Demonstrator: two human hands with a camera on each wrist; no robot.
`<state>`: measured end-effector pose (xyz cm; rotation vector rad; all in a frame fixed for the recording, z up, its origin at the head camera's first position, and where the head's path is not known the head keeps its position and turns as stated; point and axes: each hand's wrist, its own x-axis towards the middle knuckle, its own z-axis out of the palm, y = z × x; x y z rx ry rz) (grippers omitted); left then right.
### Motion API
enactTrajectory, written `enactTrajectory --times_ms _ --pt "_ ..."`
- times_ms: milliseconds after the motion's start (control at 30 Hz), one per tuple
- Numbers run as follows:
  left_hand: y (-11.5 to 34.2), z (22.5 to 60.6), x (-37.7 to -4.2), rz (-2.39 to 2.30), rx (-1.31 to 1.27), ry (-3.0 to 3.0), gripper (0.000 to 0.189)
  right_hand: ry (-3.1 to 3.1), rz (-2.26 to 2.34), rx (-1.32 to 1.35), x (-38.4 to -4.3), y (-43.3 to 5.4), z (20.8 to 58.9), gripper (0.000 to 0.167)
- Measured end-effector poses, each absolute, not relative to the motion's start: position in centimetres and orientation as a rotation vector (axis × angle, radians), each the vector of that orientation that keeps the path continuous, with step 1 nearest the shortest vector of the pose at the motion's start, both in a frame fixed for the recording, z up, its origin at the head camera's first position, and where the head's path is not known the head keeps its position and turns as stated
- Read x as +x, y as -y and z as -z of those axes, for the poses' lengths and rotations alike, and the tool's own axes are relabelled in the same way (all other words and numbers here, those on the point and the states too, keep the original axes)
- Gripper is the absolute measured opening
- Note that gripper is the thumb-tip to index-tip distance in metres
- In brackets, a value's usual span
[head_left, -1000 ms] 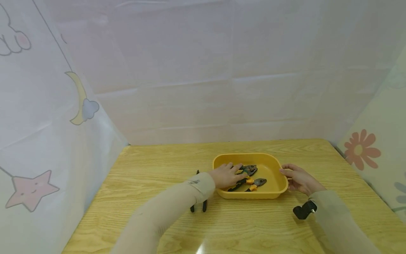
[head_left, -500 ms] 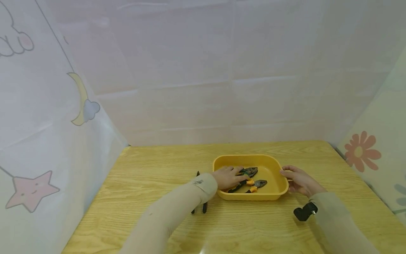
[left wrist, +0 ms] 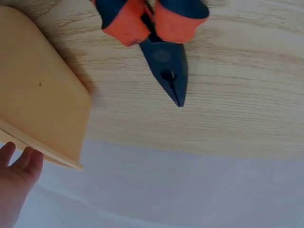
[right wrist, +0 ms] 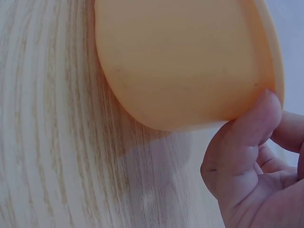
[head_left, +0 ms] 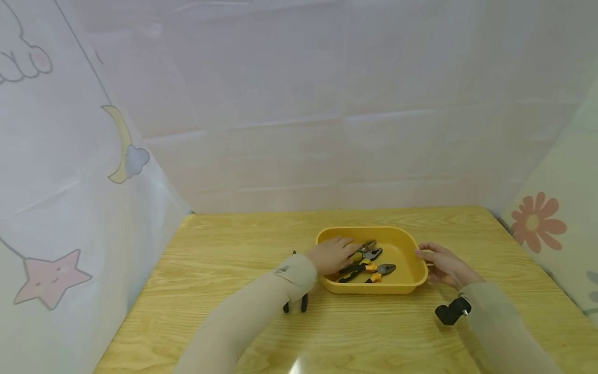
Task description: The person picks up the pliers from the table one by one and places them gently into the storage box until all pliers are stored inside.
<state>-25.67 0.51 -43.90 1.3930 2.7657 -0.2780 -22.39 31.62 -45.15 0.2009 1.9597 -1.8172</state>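
A yellow plastic basin (head_left: 402,259) stands on the wooden table and holds several pairs of pliers. My left hand (head_left: 330,255) reaches over its left side, fingers stretched out over the handles of the rear pliers (head_left: 372,254); the fingertips partly hide them. In front lie pliers with black and orange handles (head_left: 385,269). My right hand (head_left: 444,265) holds the basin's right rim, the thumb (right wrist: 256,118) on the outer wall. Left of the basin, long-nose pliers (left wrist: 164,57) with orange and dark handles lie on the table, mostly behind my left forearm in the head view.
The wooden table (head_left: 224,244) ends at a pale cloth backdrop (head_left: 280,156) behind and at the sides. A black wrist mount (head_left: 450,311) sticks out from my right sleeve.
My left fingertips have drawn back a little over the basin. The rear pliers have shifted, and two heads now show apart there. My right hand stays at the rim.
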Motion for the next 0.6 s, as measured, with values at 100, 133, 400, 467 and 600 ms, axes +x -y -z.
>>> enactTrajectory --times_ms 100,133,400,467,600 --pt "0.4 43.9 -25.4 0.292 1.42 -2.853 0.051 -1.963 1.814 0.202 -22.4 -31.6 45.1 0.036" --pt "0.7 43.7 -25.2 0.274 1.4 -2.872 0.051 -1.963 1.814 0.202 -22.4 -31.6 45.1 0.036" --pt "3.0 43.0 -23.3 0.081 1.159 -2.962 0.054 -1.961 1.817 0.207 -22.4 -31.7 45.0 0.03" --pt "3.5 43.0 -22.9 0.064 1.159 -2.988 0.054 -1.959 1.822 0.211 -22.4 -31.6 45.0 0.027" --pt "4.5 42.7 -22.2 0.019 1.143 -3.026 0.055 -1.964 1.819 0.203 -22.3 -31.6 45.0 0.028"
